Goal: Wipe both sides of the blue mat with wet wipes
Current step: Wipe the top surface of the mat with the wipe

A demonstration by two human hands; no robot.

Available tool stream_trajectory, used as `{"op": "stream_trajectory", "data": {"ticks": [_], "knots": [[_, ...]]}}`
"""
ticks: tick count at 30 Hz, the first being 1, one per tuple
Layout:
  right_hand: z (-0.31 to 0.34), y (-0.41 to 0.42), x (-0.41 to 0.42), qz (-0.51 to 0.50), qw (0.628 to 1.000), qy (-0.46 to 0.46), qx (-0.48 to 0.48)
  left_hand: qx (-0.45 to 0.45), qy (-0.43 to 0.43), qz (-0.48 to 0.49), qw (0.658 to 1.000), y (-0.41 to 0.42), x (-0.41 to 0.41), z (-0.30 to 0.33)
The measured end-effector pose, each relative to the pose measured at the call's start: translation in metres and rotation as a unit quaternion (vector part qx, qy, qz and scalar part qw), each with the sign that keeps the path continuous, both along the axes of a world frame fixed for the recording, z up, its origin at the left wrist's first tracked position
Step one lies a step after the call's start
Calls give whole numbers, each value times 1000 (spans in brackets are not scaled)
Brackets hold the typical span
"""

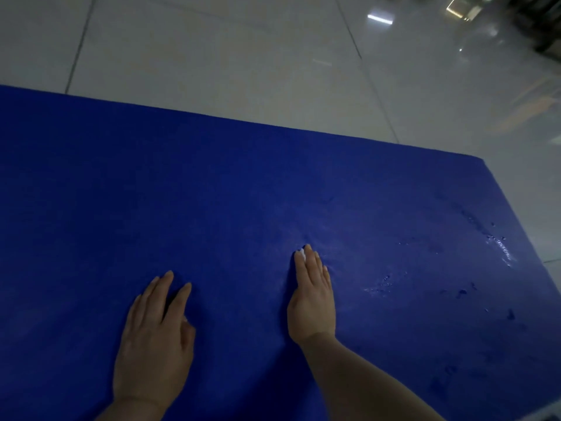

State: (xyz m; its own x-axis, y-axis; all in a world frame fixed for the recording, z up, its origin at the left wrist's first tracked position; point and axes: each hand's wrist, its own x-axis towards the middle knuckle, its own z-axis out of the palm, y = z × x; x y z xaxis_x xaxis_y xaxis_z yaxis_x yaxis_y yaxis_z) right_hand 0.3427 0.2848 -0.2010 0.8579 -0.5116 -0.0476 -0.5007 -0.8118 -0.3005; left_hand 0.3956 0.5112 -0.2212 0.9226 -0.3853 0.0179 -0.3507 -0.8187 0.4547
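**Mat Wiping: Handling and Count**

The fingers [314, 262] of the right hand [311, 302] were found straight and held close together, pressed flat on a wet wipe [302, 253], of which only a small white scrap was seen at the fingertips. The left hand [154, 338] was laid flat with fingers slightly spread, holding nothing and bracing the blue mat [212, 192].

The mat was spread flat on a pale tiled floor [212, 56] and filled most of the view, its far edge and right-hand corner visible. A slight pucker was noted just ahead of the right fingertips, so the material was judged thin, soft and flexible rather than stiff. Wet streaks and droplets [498, 241] were observed near the right edge; the surface there was judged likely to be slippery. For turning over, an edge or corner was judged the best place to take hold, as the flat middle offers no purchase.

Counted: one mat, one wipe seen, two hands.
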Motion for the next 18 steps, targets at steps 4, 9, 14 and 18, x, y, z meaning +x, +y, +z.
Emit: {"op": "stream_trajectory", "data": {"ticks": [4, 9, 14, 18], "knots": [[2, 1, 1, 6, 1000, 10, -6, -3, -19, 2, 1000, 0, 1, 2], [4, 1, 2, 4, 1000, 13, -19, -7, -18, -3, 1000, 0, 1, 4], [8, 6, 8, -10, 999, 34, -41, -7, -27, -6, 1000, 1, 2, 5], [20, 49, 24, -48, 998, 44, -16, -8, -31, -15, 999, 1, 5, 4]]}}
